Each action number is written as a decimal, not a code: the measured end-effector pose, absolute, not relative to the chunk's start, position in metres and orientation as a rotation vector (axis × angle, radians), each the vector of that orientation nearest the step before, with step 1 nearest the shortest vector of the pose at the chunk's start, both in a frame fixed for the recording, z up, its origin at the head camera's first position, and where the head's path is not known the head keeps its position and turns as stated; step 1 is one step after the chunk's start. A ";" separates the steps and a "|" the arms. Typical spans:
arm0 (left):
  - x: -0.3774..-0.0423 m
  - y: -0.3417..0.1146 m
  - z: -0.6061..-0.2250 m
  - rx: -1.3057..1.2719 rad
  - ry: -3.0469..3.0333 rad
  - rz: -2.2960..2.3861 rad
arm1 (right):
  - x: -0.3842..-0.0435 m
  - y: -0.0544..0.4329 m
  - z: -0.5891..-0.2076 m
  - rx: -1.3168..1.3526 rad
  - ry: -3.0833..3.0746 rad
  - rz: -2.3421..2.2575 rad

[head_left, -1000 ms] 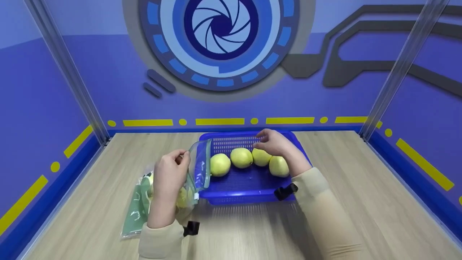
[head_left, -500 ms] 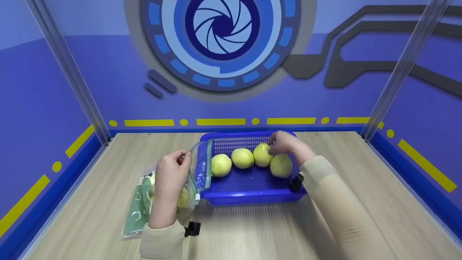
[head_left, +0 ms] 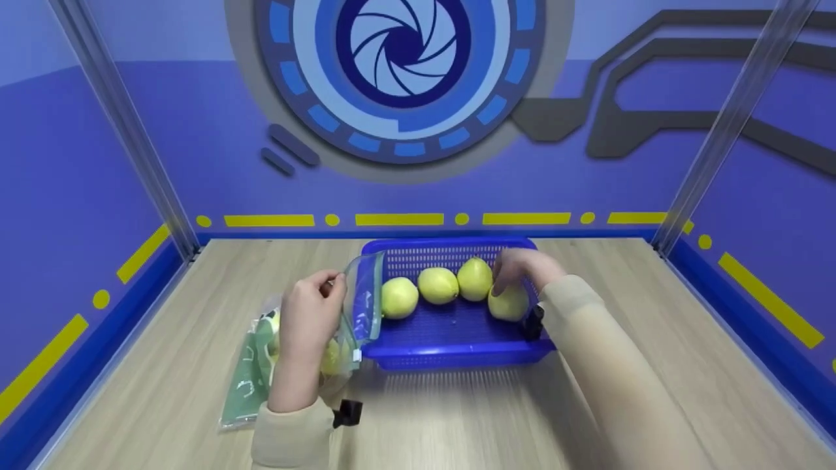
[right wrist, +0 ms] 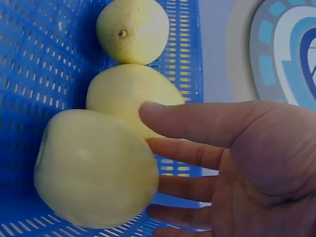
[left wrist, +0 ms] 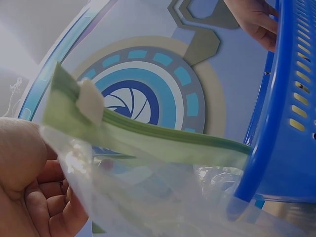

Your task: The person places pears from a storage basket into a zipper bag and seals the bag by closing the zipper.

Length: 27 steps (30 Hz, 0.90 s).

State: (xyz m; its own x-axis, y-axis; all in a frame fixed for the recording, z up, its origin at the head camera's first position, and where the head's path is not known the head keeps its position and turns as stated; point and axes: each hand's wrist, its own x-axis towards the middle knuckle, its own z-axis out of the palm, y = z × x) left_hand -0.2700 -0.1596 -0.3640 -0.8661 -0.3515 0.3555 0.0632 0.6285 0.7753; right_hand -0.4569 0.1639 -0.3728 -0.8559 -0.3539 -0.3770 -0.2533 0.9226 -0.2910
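Note:
My left hand point(head_left: 308, 320) pinches the top edge of a clear zip bag point(head_left: 367, 297) with a green border, holding its mouth beside the basket. A white slider point(left wrist: 90, 102) sits on the zip strip in the left wrist view. Yellow-green fruit point(head_left: 332, 358) shows inside the bag, partly hidden by my wrist. My right hand point(head_left: 524, 267) reaches into the blue basket point(head_left: 457, 354) at the rightmost pale yellow-green fruit point(head_left: 507, 307), which looks like a pear or apple. In the right wrist view its thumb and fingers point(right wrist: 185, 190) are spread, fingertips right at that fruit point(right wrist: 96, 170).
More such fruit lies in the basket: a pointed one point(head_left: 475, 279), a middle one point(head_left: 438, 286) and one near the bag point(head_left: 399, 298). A green-and-clear bag part point(head_left: 241, 391) lies left of my left wrist on the wooden table point(head_left: 653, 339). Blue walls enclose the table.
My right hand has moved from the pointed fruit to the rightmost one and lowered onto it. The pointed fruit now shows uncovered, its tip up. My left hand and the bag have stayed put.

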 end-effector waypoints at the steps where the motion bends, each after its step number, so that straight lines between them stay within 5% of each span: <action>1: -0.270 -0.160 -0.364 0.227 -2.373 -1.158 | -0.456 0.164 -0.373 -0.424 2.636 -0.319; 27: -0.269 -0.160 -0.364 0.231 -2.380 -1.164 | -0.458 0.162 -0.384 -0.336 2.438 -0.195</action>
State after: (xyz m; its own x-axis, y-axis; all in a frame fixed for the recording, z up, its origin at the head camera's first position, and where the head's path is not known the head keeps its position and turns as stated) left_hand -0.2688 -0.1601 -0.3638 -0.8716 -0.3498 0.3435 0.0563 0.6247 0.7789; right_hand -0.4584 0.1621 -0.3835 -0.7487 -0.2889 -0.5966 -0.1904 0.9558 -0.2240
